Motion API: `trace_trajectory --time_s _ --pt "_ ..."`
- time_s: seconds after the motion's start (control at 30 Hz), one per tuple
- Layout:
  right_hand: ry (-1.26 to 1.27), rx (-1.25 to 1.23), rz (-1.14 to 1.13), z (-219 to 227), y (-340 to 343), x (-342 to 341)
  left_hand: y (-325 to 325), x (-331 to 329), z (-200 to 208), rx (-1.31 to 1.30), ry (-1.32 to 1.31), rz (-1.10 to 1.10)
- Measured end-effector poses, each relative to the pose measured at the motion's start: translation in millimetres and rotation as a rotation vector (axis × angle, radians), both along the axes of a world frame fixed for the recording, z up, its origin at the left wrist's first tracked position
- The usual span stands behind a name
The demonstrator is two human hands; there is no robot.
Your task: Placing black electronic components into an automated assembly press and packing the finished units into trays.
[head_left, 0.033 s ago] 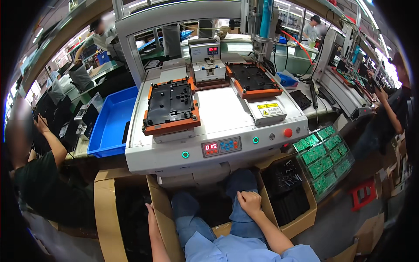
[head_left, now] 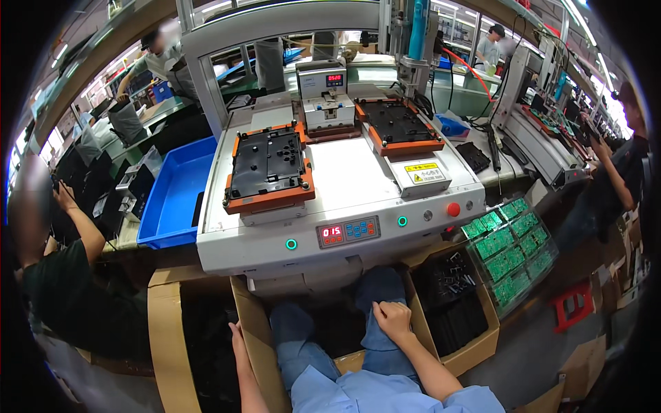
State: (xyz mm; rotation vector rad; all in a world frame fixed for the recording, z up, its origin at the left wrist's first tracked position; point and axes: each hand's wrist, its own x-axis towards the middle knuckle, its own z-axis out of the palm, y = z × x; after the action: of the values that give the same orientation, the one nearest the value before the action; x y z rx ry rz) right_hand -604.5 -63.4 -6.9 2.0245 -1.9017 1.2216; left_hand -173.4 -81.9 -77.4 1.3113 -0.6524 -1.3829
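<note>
My right hand [head_left: 393, 319] rests on my right knee, fingers curled in with nothing visible in them. On the left, my left hand [head_left: 237, 339] is inside the open cardboard box [head_left: 165, 330], along its right wall. It is seen edge-on beside dark parts, and most of its fingers are hidden. Ahead stands a white bench machine [head_left: 344, 172] with two orange fixtures. The left fixture [head_left: 265, 201] holds a black plastic panel [head_left: 265, 162]; the right fixture [head_left: 411, 146] holds another black panel [head_left: 394, 122].
A blue tray [head_left: 172, 189] sits left of the machine. Right of my legs, a second carton [head_left: 475, 347] holds black parts, with green circuit boards [head_left: 513, 251] in clear packaging beside it. A red stool [head_left: 573, 306] stands on the floor. People work on both sides.
</note>
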Motion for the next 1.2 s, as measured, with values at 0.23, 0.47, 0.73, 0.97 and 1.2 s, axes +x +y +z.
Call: trace_trajectory --time_s 0.23,0.47,0.73,0.97,1.2 --pt "-0.058 0.195 0.017 14 7 -5 24 46 -131 0.127 -1.342 0.02" --pt "-0.273 0.092 0.425 170 -25 25 84 64 -251 -0.667 -1.203 0.296" --pt "-0.198 -0.05 0.49 203 -32 46 56 -5 -94 0.586 -1.461 -0.416" --pt "-0.208 0.026 0.468 153 -20 55 92 26 -156 -0.031 -2.041 0.214" --pt "-0.236 0.122 0.492 106 -5 75 96 41 -191 -0.359 -2.328 0.1"
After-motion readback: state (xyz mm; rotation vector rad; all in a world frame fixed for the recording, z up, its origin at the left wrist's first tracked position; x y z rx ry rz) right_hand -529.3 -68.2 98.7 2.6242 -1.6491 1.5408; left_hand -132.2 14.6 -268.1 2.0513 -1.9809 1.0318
